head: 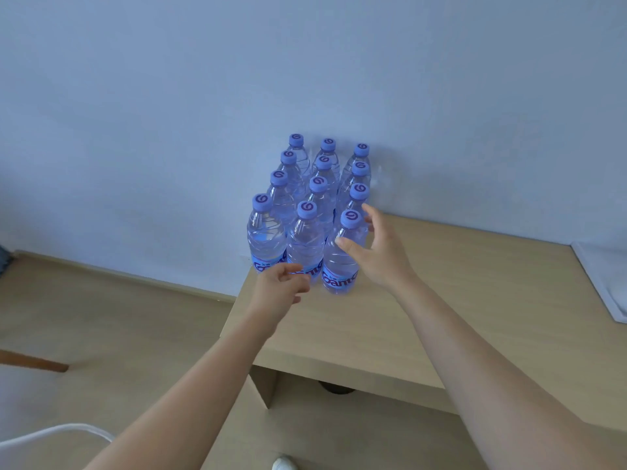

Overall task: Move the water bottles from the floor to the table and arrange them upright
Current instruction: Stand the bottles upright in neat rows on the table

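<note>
Twelve clear ribbed plastic bottles [307, 212] upright | wooden table [458, 300] | left hand [280, 288] loosely curled, right hand [373, 247] spread, both holding nothing

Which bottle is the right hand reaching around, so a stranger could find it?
On the wooden table against the wall stands a block of water bottles, three columns deep. Take the nearest row's rightmost bottle: the right hand cups its shoulder, fingers behind its cap.

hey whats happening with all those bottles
A person is arranging water bottles upright on a wooden table, against the wall. Twelve stand in three rows of four at the table's left corner. The right hand is open around the front right bottle, not plainly gripping it. The left hand reaches toward the front bottles with fingers loosely curled, holding nothing.
</note>
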